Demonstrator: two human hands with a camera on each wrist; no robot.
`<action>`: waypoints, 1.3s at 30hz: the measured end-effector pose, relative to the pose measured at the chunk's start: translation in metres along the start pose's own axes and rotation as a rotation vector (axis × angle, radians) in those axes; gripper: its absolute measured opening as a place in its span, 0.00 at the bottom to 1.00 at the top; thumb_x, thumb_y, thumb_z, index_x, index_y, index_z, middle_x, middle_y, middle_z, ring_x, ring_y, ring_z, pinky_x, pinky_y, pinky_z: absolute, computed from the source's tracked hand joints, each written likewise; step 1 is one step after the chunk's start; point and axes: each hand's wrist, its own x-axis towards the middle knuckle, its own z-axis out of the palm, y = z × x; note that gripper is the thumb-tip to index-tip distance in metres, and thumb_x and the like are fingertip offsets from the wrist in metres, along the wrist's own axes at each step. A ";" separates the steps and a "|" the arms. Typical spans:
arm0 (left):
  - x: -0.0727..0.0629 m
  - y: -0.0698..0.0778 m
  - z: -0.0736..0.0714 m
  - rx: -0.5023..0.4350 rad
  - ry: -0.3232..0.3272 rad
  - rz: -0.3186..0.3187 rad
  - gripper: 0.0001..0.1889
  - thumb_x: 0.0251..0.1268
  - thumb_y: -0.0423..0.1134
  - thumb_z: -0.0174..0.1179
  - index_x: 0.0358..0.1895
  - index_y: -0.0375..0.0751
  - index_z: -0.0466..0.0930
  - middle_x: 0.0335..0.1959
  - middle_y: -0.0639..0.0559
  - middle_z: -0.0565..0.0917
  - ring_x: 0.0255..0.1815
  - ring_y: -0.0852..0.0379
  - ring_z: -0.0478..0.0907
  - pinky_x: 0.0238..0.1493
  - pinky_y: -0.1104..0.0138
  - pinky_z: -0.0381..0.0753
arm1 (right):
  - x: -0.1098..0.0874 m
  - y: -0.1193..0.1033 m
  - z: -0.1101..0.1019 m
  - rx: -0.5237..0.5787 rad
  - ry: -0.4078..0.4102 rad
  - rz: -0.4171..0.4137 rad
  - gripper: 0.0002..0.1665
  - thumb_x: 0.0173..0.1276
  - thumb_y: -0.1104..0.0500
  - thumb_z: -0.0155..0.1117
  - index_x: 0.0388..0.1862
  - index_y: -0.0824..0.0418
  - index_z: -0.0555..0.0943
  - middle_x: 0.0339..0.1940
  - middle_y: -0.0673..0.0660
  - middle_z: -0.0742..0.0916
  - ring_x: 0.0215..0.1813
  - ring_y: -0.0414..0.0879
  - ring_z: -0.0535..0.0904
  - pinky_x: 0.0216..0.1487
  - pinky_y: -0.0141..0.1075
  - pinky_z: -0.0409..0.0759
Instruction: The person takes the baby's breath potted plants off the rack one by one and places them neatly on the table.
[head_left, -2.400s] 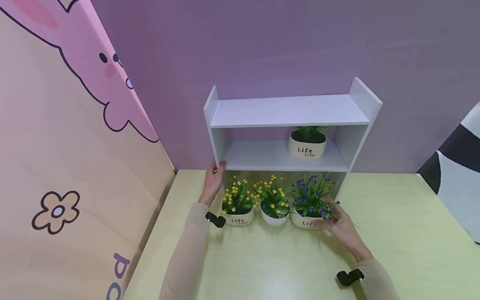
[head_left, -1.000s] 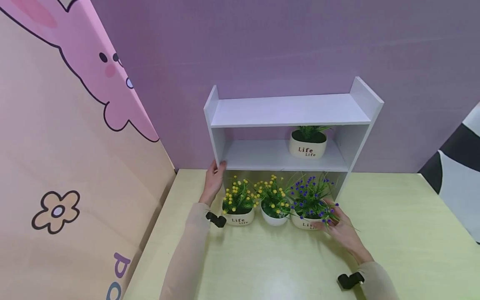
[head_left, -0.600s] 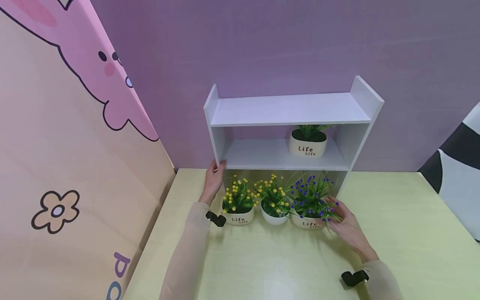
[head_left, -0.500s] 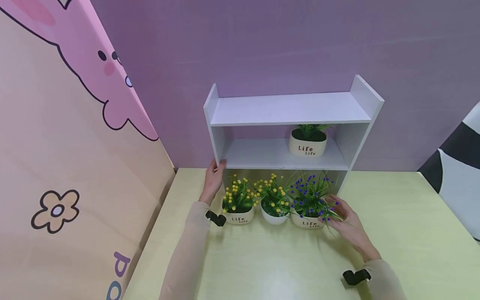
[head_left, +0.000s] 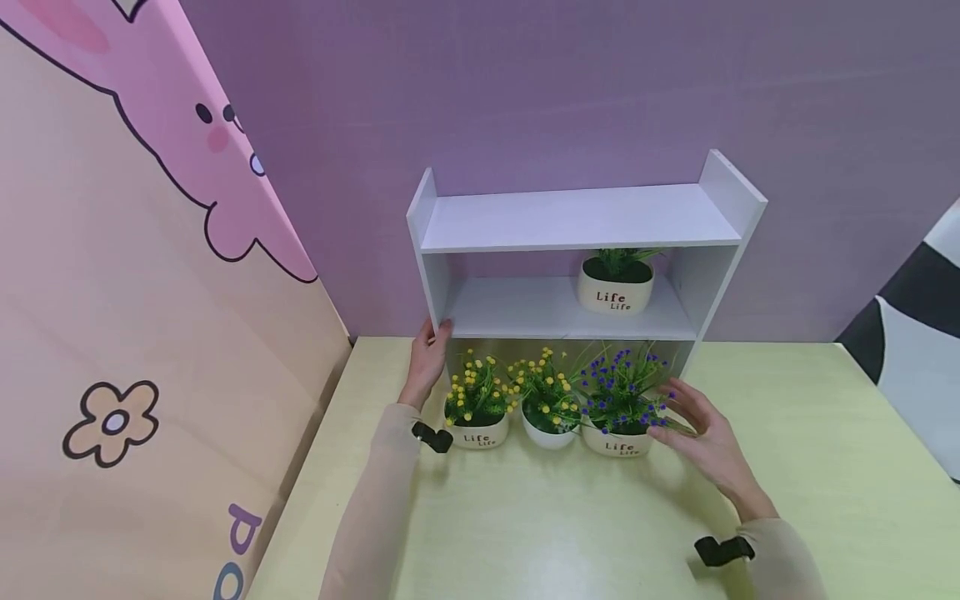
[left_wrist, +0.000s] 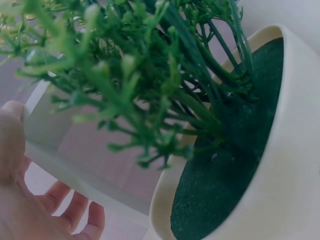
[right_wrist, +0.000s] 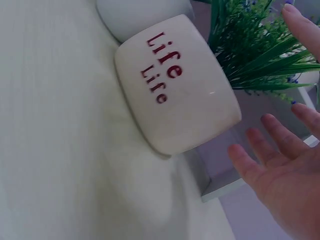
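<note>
My left hand (head_left: 426,367) grips the left side panel of a white shelf (head_left: 558,221), thumb in front and fingers behind, as the left wrist view shows. My right hand (head_left: 705,433) is beside the potted plant with blue flowers (head_left: 618,442), its fingers spread and apart from the pot in the right wrist view; some leaves hang by its fingertips. Left of that pot stand a round white pot with yellow flowers (head_left: 550,437) and an oval "Life" pot with yellow flowers (head_left: 477,435). A green plant in another "Life" pot (head_left: 615,293) sits on the middle shelf.
The shelf stands on a pale yellow-green table (head_left: 525,525) against a purple wall (head_left: 555,83). A pink cartoon-printed wall (head_left: 150,292) borders the left, and a black-and-white patterned surface (head_left: 918,358) the right.
My right hand has let go of the blue-flowered pot and moved back to the right, its fingers opening. The left hand stays on the shelf, and the pots have not visibly moved.
</note>
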 end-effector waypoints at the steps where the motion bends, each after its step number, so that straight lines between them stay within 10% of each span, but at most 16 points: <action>1: 0.000 0.000 0.000 0.002 0.002 -0.002 0.31 0.86 0.56 0.50 0.85 0.53 0.61 0.77 0.37 0.73 0.76 0.35 0.72 0.74 0.36 0.72 | 0.001 -0.002 0.000 0.013 0.004 -0.016 0.52 0.69 0.72 0.73 0.87 0.64 0.58 0.72 0.35 0.79 0.68 0.20 0.72 0.61 0.20 0.78; 12: -0.001 0.001 0.000 0.004 0.012 -0.015 0.32 0.86 0.56 0.50 0.85 0.53 0.62 0.76 0.37 0.73 0.76 0.35 0.72 0.74 0.36 0.72 | 0.009 -0.018 -0.005 0.159 -0.021 -0.114 0.52 0.65 0.81 0.70 0.85 0.70 0.58 0.73 0.40 0.80 0.70 0.29 0.78 0.63 0.21 0.79; 39: -0.002 0.003 0.001 0.008 0.015 -0.017 0.32 0.86 0.57 0.50 0.85 0.55 0.61 0.77 0.38 0.73 0.77 0.35 0.72 0.74 0.36 0.72 | 0.022 -0.065 -0.024 0.008 0.078 -0.129 0.40 0.78 0.72 0.61 0.85 0.61 0.63 0.73 0.36 0.80 0.71 0.27 0.75 0.62 0.15 0.73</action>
